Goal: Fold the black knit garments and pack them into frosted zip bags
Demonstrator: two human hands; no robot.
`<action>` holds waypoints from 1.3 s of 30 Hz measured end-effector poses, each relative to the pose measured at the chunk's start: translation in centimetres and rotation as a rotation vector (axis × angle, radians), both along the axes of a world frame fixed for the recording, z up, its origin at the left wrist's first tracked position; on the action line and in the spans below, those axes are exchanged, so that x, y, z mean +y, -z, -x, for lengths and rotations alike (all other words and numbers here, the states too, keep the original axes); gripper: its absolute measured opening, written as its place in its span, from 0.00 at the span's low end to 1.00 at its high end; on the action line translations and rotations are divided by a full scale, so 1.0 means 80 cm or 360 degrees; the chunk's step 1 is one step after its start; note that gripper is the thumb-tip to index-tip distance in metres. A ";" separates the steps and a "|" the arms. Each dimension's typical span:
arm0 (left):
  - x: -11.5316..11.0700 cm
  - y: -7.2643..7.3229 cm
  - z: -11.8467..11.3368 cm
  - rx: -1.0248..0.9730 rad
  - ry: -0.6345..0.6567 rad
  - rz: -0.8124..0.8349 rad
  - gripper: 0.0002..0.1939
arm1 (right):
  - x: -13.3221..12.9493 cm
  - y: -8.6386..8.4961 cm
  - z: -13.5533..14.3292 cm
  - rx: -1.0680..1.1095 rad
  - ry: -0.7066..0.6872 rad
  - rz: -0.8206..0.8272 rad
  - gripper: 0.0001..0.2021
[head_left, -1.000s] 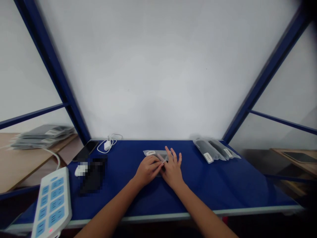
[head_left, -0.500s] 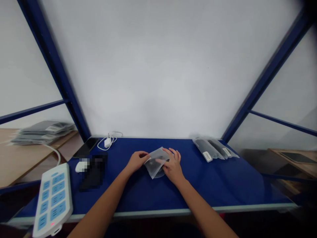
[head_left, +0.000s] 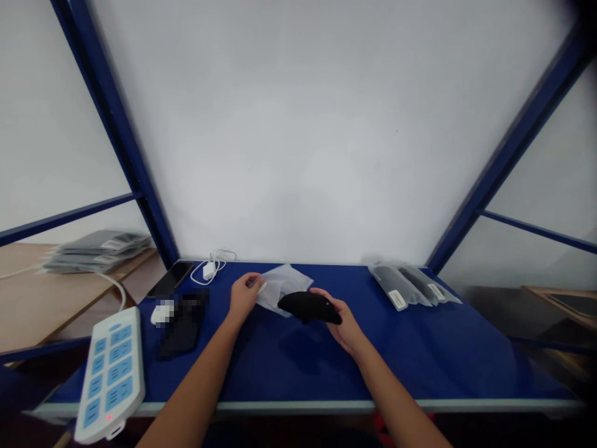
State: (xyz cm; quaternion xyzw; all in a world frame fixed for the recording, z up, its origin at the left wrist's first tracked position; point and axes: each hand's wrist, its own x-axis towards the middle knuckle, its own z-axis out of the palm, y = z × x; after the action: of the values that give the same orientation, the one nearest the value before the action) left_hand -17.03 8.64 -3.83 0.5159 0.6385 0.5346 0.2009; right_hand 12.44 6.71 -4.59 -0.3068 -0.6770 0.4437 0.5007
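Observation:
My left hand [head_left: 244,298] pinches the left edge of a frosted plastic bag [head_left: 286,277], which lies crumpled and tilted over the blue tabletop. My right hand [head_left: 342,320] is closed on a black, soft-looking folded item [head_left: 308,306], its fingers behind and under the right end. The item's left end overlaps the bag's right side in view. Its exact kind cannot be made out. Nearest beyond my right hand are filled frosted bags [head_left: 395,287] with white labels.
A white power strip [head_left: 112,373] with blue sockets stands at the table's left front. A phone [head_left: 171,278], a white charger with cable [head_left: 209,270] and a black blurred item [head_left: 184,326] lie left. Stacked bags [head_left: 96,250] rest on a wooden surface. Blue posts rise at both sides.
The black item has come out of the bag into my right hand. My left hand has moved left, still holding the bag. The camera view has shifted slightly.

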 end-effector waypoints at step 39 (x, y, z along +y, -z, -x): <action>-0.027 0.012 -0.099 0.0102 0.0843 -0.0160 0.18 | -0.005 0.005 0.012 -0.0569 0.0200 -0.0343 0.28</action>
State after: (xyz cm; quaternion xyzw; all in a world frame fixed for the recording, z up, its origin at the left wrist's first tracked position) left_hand -9.08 6.49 -4.78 0.6910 0.4600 0.4777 0.2876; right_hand 11.46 6.33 -5.01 -0.3670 -0.7781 0.2750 0.4293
